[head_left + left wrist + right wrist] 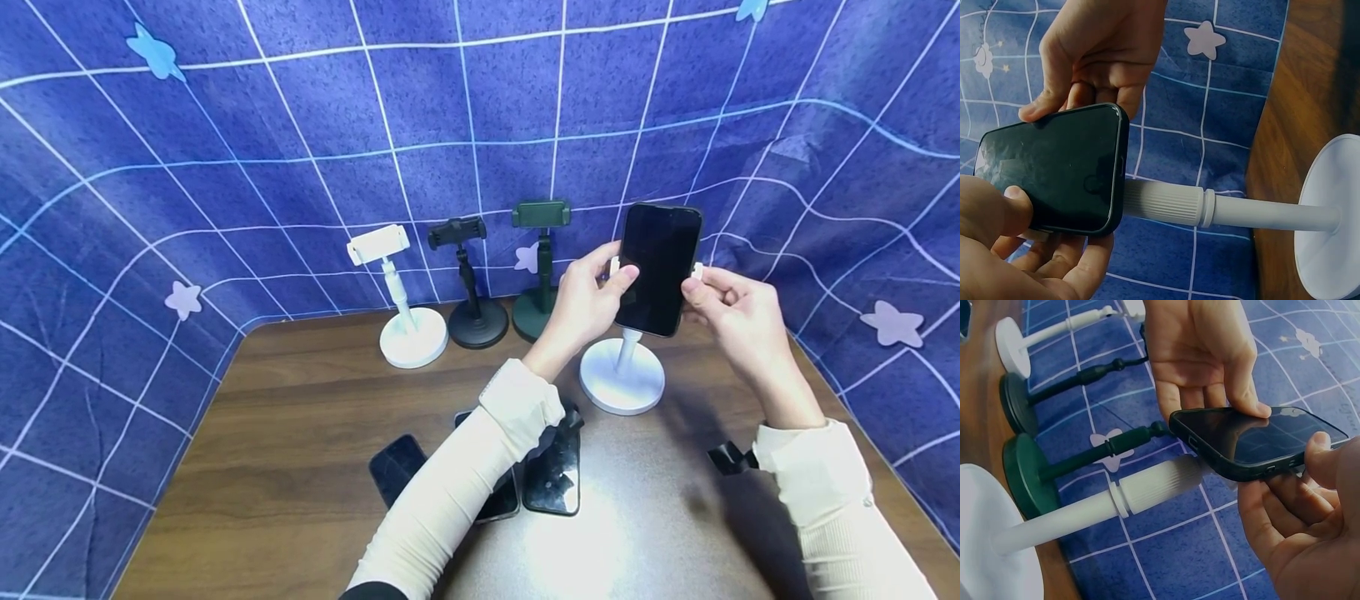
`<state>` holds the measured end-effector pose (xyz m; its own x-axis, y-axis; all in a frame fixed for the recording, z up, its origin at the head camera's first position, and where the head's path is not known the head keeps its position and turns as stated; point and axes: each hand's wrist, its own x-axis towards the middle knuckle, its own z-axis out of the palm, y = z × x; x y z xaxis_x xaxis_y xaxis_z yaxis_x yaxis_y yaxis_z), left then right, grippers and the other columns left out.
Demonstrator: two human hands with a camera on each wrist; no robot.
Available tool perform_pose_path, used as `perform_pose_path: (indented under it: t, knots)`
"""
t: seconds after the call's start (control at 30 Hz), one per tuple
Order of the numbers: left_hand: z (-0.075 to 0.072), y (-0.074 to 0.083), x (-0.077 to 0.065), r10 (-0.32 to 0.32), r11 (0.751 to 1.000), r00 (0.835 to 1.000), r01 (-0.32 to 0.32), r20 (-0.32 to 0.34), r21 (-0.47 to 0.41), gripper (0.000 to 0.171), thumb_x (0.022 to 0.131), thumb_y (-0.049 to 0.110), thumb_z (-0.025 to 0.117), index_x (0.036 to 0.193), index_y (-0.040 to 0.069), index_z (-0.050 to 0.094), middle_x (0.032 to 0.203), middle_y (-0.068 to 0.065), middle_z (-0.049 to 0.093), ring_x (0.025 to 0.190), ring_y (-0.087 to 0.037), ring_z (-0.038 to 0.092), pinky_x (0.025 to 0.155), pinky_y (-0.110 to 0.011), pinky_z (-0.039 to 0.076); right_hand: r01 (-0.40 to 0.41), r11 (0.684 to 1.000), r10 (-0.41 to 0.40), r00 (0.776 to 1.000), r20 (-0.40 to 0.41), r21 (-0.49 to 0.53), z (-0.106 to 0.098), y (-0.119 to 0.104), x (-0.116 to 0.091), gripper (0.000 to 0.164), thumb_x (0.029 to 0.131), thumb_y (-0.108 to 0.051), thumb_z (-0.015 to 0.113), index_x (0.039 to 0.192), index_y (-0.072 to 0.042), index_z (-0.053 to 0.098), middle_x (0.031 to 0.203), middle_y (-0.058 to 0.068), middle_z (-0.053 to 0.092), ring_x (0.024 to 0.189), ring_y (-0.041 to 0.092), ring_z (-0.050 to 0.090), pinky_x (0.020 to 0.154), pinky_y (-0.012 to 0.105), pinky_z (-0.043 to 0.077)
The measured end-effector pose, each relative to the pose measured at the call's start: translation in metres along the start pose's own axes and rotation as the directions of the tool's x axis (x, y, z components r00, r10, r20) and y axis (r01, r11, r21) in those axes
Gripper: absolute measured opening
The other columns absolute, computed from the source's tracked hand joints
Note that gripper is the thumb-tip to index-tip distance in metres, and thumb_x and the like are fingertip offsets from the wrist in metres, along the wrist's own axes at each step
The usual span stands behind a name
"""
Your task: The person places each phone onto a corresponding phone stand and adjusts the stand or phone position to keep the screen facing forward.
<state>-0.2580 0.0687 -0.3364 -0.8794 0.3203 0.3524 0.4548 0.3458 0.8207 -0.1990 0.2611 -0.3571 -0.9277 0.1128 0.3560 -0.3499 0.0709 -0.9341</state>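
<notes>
With arms (450, 492) stretched forward over the desk (285, 467), the left hand (588, 292) pinches the black phone (660, 267) at the white stand's (622, 387) top from the stand's left, thumb over the phone's front, and the right hand (738, 308) pinches it from the stand's right.

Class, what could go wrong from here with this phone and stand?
The phone could slip if the left hand and right hand release before the clamp grips it. Its height might make the white stand below tip. The left sleeve, spanning other phones, could nudge them.
</notes>
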Motion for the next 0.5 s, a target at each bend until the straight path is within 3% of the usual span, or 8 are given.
perform_pose_path:
  t: [0.3, 0.5]
  knots:
    - [0.0011, -0.0012, 0.0009, 0.001, 1.0, 1.0, -0.001, 0.002, 0.011, 0.044, 0.102, 0.02, 0.065, 0.143, 0.004, 0.059, 0.102, -0.011, 0.076, 0.082, -0.012, 0.064, 0.077, -0.017, 0.048, 0.003, 0.999, -0.005, 1.0, -0.024, -0.055, 0.002, -0.0025, -0.0007, 0.014, 0.1, -0.011, 0.068, 0.105, -0.023, 0.073, 0.087, -0.017, 0.077, 0.075, -0.001, 0.074, 0.069, 0.014, 0.057]
    - [0.0026, -0.0032, 0.0011, 0.004, 1.0, 1.0, -0.004, -0.007, 0.005, 0.043, 0.102, 0.019, 0.065, 0.142, 0.005, 0.06, 0.1, -0.01, 0.077, 0.08, -0.01, 0.064, 0.075, -0.016, 0.047, 0.013, 0.983, -0.021, 0.999, -0.044, -0.182, 0.0038, -0.0029, -0.0017, 0.009, 0.101, -0.015, 0.067, 0.106, -0.02, 0.072, 0.085, -0.024, 0.074, 0.074, -0.004, 0.073, 0.069, 0.011, 0.056]
